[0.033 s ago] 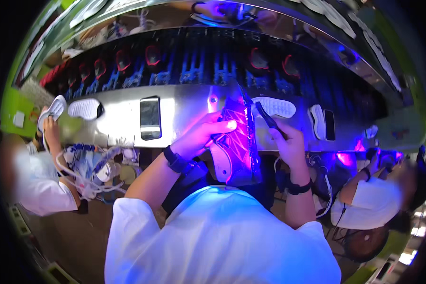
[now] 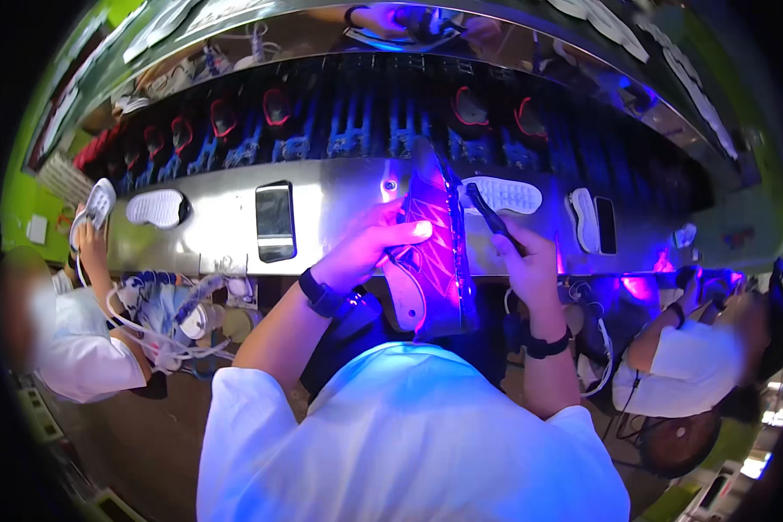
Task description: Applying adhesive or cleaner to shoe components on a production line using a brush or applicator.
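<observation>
Gripping a pink-lit shoe (image 2: pixel 435 261), positioned between the two hands, by its left side in the left hand (image 2: pixel 365 248), with thumb across the patterned upper and fingers mostly hidden. Clasping a slim black brush-like tool (image 2: pixel 493 220) in the curled right hand (image 2: pixel 532 261), right of the shoe; cannot tell about contact between tip and shoe. Left of the shoe, a smartphone (image 2: pixel 275 222); to its right, a white sole (image 2: pixel 506 196).

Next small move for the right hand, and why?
Probably ease the dark tool slightly left, onto the shoe. The right hand grips the tool with its tip near the shoe's right edge, and the left hand holds the shoe. Whether the tip touches it is unclear.
</observation>
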`<state>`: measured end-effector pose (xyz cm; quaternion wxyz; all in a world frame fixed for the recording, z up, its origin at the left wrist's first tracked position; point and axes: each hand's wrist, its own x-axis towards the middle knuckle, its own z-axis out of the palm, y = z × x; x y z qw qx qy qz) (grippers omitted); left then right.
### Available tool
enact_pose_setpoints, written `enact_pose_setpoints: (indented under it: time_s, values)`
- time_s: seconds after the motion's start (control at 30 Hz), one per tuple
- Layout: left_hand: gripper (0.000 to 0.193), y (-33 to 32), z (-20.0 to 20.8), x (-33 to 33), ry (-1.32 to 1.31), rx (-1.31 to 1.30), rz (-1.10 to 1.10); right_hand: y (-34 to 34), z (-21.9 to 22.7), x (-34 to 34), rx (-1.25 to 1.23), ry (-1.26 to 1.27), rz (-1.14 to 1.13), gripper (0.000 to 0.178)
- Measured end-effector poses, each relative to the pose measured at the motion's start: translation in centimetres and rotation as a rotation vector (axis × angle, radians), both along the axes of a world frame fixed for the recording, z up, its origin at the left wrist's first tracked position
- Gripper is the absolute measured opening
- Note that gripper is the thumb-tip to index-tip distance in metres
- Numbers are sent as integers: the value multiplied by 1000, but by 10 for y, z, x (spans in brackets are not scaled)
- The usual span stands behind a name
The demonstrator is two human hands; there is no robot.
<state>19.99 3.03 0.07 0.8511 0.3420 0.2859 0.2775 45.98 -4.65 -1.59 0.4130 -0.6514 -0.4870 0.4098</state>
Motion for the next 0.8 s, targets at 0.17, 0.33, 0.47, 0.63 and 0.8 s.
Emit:
enact_pose_setpoints:
  time_s: [0.17,0.33,0.47,0.63,0.8]
  values:
    - [60,19,-2,-9,226,193,36,-53,-8,-2,178,-202,153,33]
    - [68,13,8,-12,240,224,6,-55,-25,37,114,-94,257,30]
    - [73,9,11,-3,203,309,47,-31,-45,52,-153,174,-23,34]
    - [79,18,-1,-3,226,338,129,-8,-92,71,-222,470,-271,43]
    - [51,102,-35,-27,463,289,245,-14,-128,70,-154,445,-281,44]
